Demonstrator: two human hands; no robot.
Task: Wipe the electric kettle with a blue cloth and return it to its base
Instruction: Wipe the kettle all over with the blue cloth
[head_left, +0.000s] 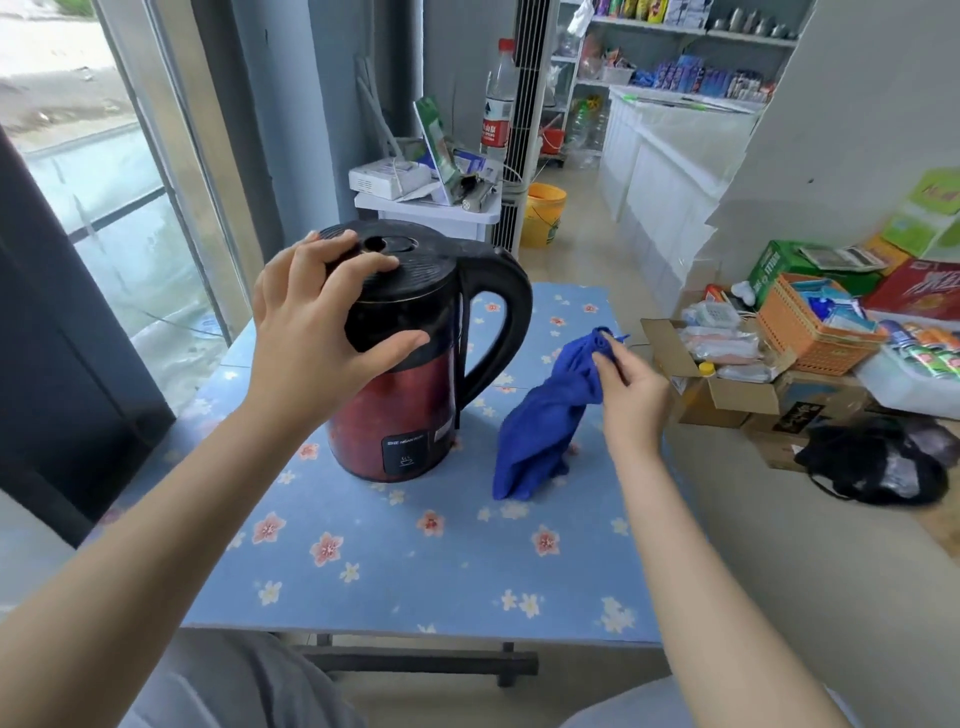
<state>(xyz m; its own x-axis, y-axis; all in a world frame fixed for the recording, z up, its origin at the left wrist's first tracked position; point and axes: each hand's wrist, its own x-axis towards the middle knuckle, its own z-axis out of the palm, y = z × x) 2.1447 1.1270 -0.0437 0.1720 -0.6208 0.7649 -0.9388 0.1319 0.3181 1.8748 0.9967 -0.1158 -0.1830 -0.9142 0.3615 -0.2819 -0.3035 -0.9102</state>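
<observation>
A red electric kettle (400, 415) with a black lid and black handle stands upright on the flowered blue table (415, 561). My left hand (317, 322) grips the kettle's top, fingers over the lid and thumb on its front. To the kettle's right, my right hand (631, 387) pinches the upper end of a blue cloth (545, 426), which hangs down with its lower end resting on the table. I cannot see a separate base under the kettle.
A window and dark curtain run along the left. Behind the table stands a small white stand (431, 208) with boxes and a bottle, and a yellow bucket (543, 213). Cardboard boxes (727, 384), an orange basket (810, 332) and a black bag (878, 462) crowd the floor at right.
</observation>
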